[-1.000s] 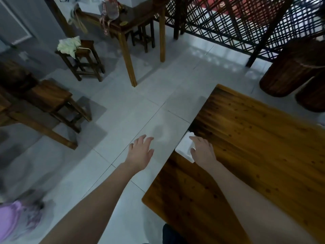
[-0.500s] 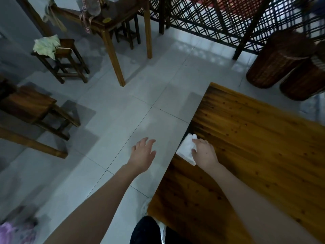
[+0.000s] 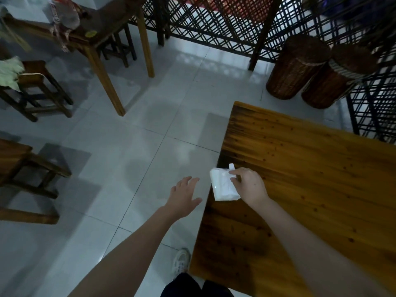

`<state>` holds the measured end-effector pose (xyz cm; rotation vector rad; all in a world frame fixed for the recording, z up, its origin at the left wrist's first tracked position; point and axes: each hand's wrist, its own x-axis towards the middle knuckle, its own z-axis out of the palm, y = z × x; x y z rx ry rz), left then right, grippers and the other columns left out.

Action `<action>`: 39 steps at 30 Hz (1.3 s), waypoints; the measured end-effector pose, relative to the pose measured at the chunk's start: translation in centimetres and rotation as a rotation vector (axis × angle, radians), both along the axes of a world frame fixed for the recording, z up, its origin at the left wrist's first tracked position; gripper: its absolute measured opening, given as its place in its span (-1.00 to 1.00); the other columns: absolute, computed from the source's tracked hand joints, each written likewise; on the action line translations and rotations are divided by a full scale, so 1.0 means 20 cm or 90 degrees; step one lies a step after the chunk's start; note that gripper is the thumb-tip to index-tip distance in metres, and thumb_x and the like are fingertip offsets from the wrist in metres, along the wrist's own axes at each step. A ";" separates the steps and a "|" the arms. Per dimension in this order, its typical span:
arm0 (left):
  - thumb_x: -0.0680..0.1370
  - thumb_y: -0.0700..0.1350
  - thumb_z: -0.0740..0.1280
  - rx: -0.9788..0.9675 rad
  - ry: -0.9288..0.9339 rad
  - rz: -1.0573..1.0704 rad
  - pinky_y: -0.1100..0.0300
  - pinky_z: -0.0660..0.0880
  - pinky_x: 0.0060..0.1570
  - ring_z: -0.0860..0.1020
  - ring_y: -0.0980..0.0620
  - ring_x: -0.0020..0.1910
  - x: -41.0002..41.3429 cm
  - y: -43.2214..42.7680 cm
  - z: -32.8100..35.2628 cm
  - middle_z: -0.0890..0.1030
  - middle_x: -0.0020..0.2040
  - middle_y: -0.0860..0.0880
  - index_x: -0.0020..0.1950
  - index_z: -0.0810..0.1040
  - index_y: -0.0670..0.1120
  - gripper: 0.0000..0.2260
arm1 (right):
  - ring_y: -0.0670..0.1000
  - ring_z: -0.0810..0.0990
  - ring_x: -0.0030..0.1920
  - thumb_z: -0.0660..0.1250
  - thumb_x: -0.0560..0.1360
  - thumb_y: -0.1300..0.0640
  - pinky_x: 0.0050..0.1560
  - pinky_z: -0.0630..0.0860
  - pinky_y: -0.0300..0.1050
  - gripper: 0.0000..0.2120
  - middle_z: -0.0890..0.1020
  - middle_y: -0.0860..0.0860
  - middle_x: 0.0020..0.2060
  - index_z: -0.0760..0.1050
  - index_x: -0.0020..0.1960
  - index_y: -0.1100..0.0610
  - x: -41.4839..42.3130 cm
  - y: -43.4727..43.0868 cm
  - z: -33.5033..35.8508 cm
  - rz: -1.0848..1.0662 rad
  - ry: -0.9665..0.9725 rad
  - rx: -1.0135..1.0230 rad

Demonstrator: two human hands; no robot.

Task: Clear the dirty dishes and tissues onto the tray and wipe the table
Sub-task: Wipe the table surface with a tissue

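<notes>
Your right hand (image 3: 248, 187) pinched the white folded paper tissue (image 3: 222, 188) at the left edge of the brown wooden table (image 3: 310, 179); your left hand (image 3: 184, 195) hovered open, empty. A loose pinch could have dropped it onto the grey tiled floor (image 3: 128, 146).

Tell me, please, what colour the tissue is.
The tissue is white; the head view shows it best.

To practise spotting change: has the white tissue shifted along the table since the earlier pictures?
No. The tissue still lies at the table's left edge, about midway along it. The right hand, flat on it before, now pinches it.
</notes>
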<state>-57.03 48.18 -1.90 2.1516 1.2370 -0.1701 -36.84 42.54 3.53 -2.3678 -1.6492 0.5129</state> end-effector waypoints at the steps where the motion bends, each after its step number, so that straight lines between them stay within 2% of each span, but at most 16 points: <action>1: 0.56 0.07 0.31 -0.010 -0.007 -0.007 -0.06 0.13 0.43 0.16 -0.12 0.49 0.02 0.00 -0.01 0.12 0.54 -0.09 0.54 0.07 0.00 -0.35 | 0.00 0.53 0.19 0.29 0.55 0.17 0.19 0.45 -0.19 -0.70 0.53 0.04 0.28 0.51 0.28 0.09 0.00 0.00 0.00 -0.011 0.008 -0.001; 5: 0.44 0.15 0.43 -0.046 -0.050 -0.002 -0.07 0.12 0.43 0.14 -0.08 0.50 0.10 0.02 -0.05 0.12 0.54 -0.04 0.55 0.00 -0.01 -0.15 | -0.03 0.57 0.12 0.27 0.56 0.21 0.09 0.50 -0.24 -0.70 0.56 0.04 0.24 0.51 0.28 0.08 0.00 0.01 -0.02 -0.035 0.032 -0.028; 9: 0.38 0.22 0.46 -0.060 -0.050 -0.030 -0.09 0.12 0.43 0.11 -0.07 0.51 0.17 -0.01 -0.11 0.09 0.55 -0.03 0.56 -0.08 0.00 -0.03 | -0.06 0.58 0.09 0.26 0.56 0.21 0.03 0.48 -0.31 -0.72 0.57 0.02 0.22 0.53 0.25 0.06 -0.01 0.00 -0.07 -0.079 0.061 -0.060; 16: 0.35 0.24 0.46 -0.063 -0.079 -0.017 -0.06 0.15 0.44 0.17 -0.02 0.48 0.26 -0.07 -0.21 0.16 0.52 0.01 0.54 -0.03 0.02 -0.05 | -0.05 0.53 0.09 0.30 0.53 0.21 -0.04 0.39 -0.36 -0.60 0.53 0.03 0.23 0.41 0.34 0.03 0.04 -0.03 -0.13 -0.124 0.133 -0.085; 19: 0.36 0.24 0.46 -0.052 -0.088 -0.001 -0.05 0.15 0.45 0.17 -0.01 0.48 0.29 -0.09 -0.23 0.16 0.51 0.01 0.54 -0.03 0.02 -0.05 | -0.09 0.52 -0.04 0.28 0.54 0.25 -0.24 0.35 -0.43 -0.61 0.55 0.05 0.16 0.42 0.34 0.04 0.06 -0.01 -0.15 -0.160 0.141 -0.108; 23: 0.36 0.26 0.45 -0.027 -0.091 0.008 -0.03 0.17 0.43 0.19 -0.01 0.47 0.32 -0.09 -0.24 0.18 0.50 0.01 0.53 -0.01 0.03 -0.07 | -0.13 0.50 -0.23 0.28 0.53 0.29 -0.36 0.31 -0.43 -0.64 0.58 0.09 0.04 0.47 0.30 0.09 0.08 -0.01 -0.16 -0.185 0.168 -0.105; 30: 0.33 0.30 0.45 -0.016 -0.085 0.029 -0.04 0.16 0.43 0.19 -0.03 0.48 0.37 -0.09 -0.25 0.16 0.51 -0.01 0.54 -0.05 0.01 -0.01 | -0.10 0.53 -0.09 0.35 0.49 0.30 -0.21 0.41 -0.43 -0.70 0.62 0.08 0.05 0.54 0.20 0.14 0.08 -0.01 -0.13 -0.226 0.215 -0.025; 34: 0.28 0.33 0.46 0.001 -0.100 0.045 -0.05 0.17 0.43 0.17 -0.02 0.49 0.39 -0.10 -0.25 0.15 0.52 0.00 0.54 -0.05 0.01 0.04 | -0.07 0.56 0.00 0.38 0.47 0.26 -0.15 0.46 -0.36 -0.70 0.61 0.06 0.08 0.55 0.19 0.13 0.08 0.00 -0.09 -0.264 0.250 -0.003; 39: 0.23 0.35 0.48 0.026 -0.117 0.049 -0.03 0.24 0.39 0.23 -0.01 0.45 0.38 -0.10 -0.26 0.22 0.48 0.00 0.53 0.04 -0.01 0.05 | -0.07 0.55 -0.02 0.40 0.46 0.27 -0.21 0.40 -0.42 -0.71 0.61 0.07 0.05 0.56 0.18 0.12 0.06 0.00 -0.07 -0.278 0.259 0.007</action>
